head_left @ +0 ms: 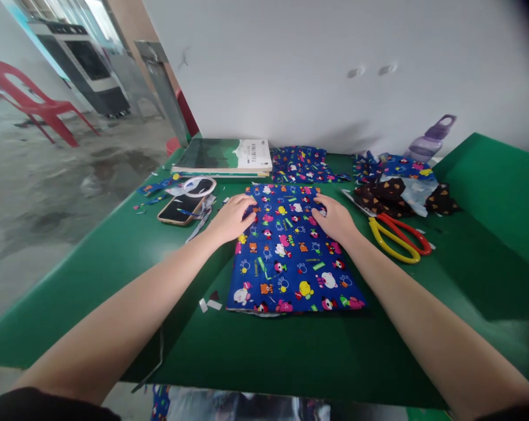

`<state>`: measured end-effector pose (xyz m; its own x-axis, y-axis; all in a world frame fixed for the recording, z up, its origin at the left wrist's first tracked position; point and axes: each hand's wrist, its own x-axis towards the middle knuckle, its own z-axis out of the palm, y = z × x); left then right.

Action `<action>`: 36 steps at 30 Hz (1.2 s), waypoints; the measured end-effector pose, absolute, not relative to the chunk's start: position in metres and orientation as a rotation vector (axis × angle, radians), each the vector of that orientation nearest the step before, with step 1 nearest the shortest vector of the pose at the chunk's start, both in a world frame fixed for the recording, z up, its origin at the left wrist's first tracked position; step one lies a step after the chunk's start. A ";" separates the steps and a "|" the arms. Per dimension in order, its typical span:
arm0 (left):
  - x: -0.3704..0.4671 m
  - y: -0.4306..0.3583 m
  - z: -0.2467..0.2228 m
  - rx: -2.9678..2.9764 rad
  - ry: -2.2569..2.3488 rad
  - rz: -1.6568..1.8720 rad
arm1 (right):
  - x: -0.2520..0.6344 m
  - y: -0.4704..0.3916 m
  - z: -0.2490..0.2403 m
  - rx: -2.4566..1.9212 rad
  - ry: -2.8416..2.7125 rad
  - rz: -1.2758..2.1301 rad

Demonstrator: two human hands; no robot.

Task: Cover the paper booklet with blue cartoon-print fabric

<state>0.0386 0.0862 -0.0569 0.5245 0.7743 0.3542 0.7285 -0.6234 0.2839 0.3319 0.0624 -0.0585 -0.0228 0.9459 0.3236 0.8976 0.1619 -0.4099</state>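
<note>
While hands [233, 217] press, cloth [290, 257] lengthwise away.

My blue cartoon-print cloth [290, 251] lies flat at twelve o'clock before me, its far edge under both palms.

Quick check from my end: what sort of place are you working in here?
Probably a small sewing or fabric-cutting workshop. Both hands, left hand and right hand, press flat on a blue cartoon-print fabric on a green table, with scissors and fabric offcuts beside it, over a bare concrete floor.
</note>
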 end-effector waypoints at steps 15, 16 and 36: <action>0.040 0.085 -0.055 2.647 1.291 0.697 | 0.334 0.060 -0.055 -1.741 -1.863 0.134; 0.040 0.085 -0.055 2.649 1.292 0.698 | 0.334 0.061 -0.055 -1.739 -1.865 0.135; 0.041 0.088 -0.057 2.590 1.476 0.370 | 0.333 0.059 -0.060 -1.741 -1.979 0.045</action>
